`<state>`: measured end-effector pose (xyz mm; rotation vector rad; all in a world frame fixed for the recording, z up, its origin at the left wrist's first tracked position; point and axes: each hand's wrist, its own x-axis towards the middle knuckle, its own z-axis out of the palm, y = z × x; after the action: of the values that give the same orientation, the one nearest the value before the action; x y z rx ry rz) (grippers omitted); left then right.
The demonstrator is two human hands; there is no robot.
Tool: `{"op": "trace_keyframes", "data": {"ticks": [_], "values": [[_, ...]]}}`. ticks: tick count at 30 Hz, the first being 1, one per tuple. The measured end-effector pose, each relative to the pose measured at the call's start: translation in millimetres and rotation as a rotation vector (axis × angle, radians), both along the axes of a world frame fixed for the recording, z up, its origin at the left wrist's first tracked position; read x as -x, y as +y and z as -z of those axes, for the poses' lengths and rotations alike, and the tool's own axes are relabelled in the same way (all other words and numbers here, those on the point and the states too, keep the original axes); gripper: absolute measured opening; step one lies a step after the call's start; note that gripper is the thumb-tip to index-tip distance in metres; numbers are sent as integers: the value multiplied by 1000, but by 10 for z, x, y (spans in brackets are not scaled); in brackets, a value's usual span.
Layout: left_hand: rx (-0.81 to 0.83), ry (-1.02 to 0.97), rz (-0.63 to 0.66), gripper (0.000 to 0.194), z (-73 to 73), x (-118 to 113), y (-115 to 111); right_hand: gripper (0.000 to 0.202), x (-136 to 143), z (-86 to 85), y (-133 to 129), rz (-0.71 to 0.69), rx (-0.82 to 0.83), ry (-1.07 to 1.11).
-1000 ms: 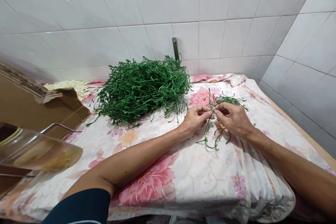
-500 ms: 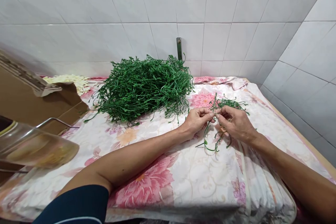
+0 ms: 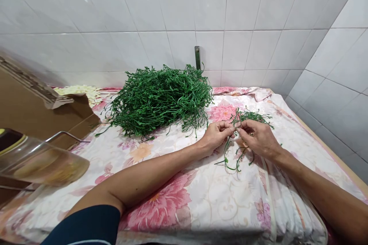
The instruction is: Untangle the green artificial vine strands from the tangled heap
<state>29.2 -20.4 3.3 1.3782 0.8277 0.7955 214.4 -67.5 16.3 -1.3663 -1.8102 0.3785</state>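
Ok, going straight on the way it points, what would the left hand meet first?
Most likely the right hand, directly ahead of the left hand; whether they touch is unclear.

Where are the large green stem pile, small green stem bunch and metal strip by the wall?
Large green stem pile (image 3: 161,101): head view, middle of the tangle.
Small green stem bunch (image 3: 253,116): head view, middle of its visible stems.
Metal strip (image 3: 197,57): head view, middle of its front.

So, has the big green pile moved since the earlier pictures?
No: judged against the metal strip on the tiled wall, the green pile stays put; only the view shifts slightly.
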Motion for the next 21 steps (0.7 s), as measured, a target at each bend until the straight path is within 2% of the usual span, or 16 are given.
{"op": "trace_keyframes", "data": {"ticks": [5,9,13,18,21], "values": [[-92,26,-98,30,26,-54,-20,11,26,29,6,34,12,-20],[-213,91,-158,22,79,-79,-19,9,68,37,14,67,-40,-101],[-366,166,-202,17,67,-56,-34,9,117,38,44,125,-97,-184],[-509,235,-208,16,54,-10,-25,10,166,48,87,193,-83,-190],[-505,222,-195,16,69,-12,15,11,196,43,79,175,-156,-269]]}}
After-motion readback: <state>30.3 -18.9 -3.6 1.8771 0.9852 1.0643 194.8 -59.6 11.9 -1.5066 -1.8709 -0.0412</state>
